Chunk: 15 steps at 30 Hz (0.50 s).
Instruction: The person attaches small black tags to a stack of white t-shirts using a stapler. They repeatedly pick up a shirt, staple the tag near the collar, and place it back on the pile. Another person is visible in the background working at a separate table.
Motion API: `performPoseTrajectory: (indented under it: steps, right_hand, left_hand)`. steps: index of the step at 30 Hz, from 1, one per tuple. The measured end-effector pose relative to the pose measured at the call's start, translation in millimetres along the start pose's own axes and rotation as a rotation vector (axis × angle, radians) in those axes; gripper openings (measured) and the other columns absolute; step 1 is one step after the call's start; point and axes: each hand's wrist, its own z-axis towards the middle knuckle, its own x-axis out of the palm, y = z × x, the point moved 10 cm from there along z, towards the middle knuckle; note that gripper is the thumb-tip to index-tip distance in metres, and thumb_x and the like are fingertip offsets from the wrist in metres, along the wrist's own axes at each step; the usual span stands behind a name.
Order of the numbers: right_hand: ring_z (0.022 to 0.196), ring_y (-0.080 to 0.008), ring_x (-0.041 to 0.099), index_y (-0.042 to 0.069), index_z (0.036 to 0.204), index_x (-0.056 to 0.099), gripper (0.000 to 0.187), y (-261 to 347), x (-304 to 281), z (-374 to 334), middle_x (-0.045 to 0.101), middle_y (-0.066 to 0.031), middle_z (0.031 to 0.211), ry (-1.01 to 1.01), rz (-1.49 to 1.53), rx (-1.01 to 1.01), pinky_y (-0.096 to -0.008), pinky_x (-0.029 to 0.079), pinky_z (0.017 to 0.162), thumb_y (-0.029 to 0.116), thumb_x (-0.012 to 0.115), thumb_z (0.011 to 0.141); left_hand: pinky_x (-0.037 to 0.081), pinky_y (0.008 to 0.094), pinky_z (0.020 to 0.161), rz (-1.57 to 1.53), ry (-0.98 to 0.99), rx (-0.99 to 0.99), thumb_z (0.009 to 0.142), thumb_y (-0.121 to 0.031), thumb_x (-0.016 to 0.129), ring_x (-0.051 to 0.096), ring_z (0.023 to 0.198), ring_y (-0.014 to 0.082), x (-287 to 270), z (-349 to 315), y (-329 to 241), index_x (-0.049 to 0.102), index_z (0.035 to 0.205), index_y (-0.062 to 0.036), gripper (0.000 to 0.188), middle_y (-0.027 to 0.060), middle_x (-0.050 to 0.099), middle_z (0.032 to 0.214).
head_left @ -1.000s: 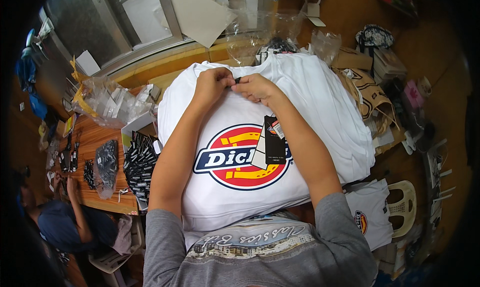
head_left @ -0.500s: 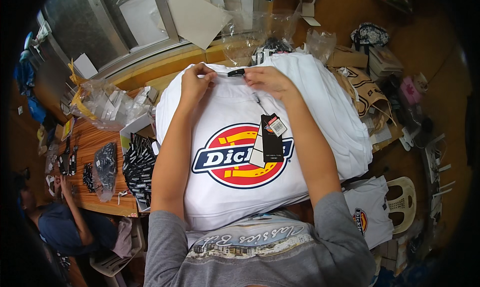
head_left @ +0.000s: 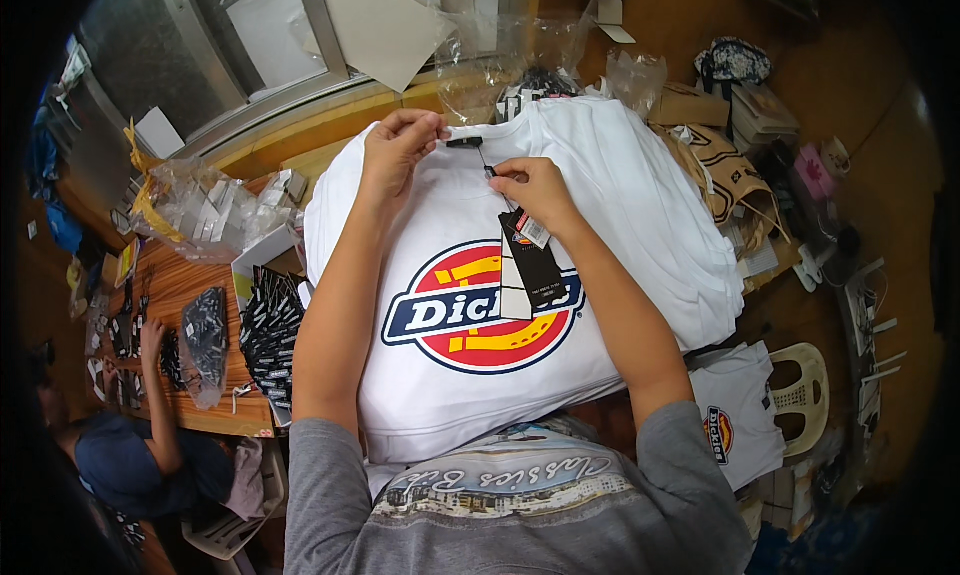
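Note:
A white T-shirt point(head_left: 440, 210) with a red, yellow and navy printed logo lies on a pile in front of me. Beside the black neck label point(head_left: 463, 142) my left hand point(head_left: 395, 153) is closed in a pinch at the collar; what its fingertips hold is too small to make out. My right hand point(head_left: 537, 192) pinches the small black fastener of the hang tag string point(head_left: 489, 172), just below the label. The string runs up to the label. Under my right hand hang black and white hang tags point(head_left: 540, 275), lying partly over the logo.
More white shirts point(head_left: 640, 205) are piled at right. To the left stand a box of black tags point(head_left: 272, 325) and a plastic bag point(head_left: 215, 215) on a wooden table point(head_left: 185, 285), where another person point(head_left: 125, 455) works. A plastic chair point(head_left: 803, 400) bears another shirt at right.
My right hand has come down from the neck label to the string's fastener. My left hand has shifted slightly up and right. The hang tags have swung a little left and down.

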Motion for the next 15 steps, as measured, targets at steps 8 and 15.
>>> performPoseTrajectory:
  steps: [8,15]
  right_hand:
    - [0.061,-0.0071,0.051,0.0,0.092,0.058,0.022,-5,9,-3,0.058,-0.0036,0.071,0.155,0.395,0.097,-0.0186,0.041,0.055,0.0,0.055,0.071]
    - [0.057,-0.0069,0.047,0.003,0.092,0.06,0.021,-7,4,-1,0.057,-0.0038,0.069,0.107,0.247,0.068,-0.0188,0.04,0.053,0.003,0.057,0.071]
  left_hand:
    - [0.04,0.0263,0.064,0.754,0.291,0.358,0.07,-0.004,0.056,0.052,0.068,0.0171,51,-14,-4,0.061,0.081,-0.0019,0.012,0.0081,0.056,0.074]
    - [0.041,0.0284,0.061,0.972,0.324,0.474,0.066,0.0,0.056,0.05,0.064,0.0211,71,-30,-13,0.059,0.082,-0.0023,0.016,0.0094,0.054,0.07]
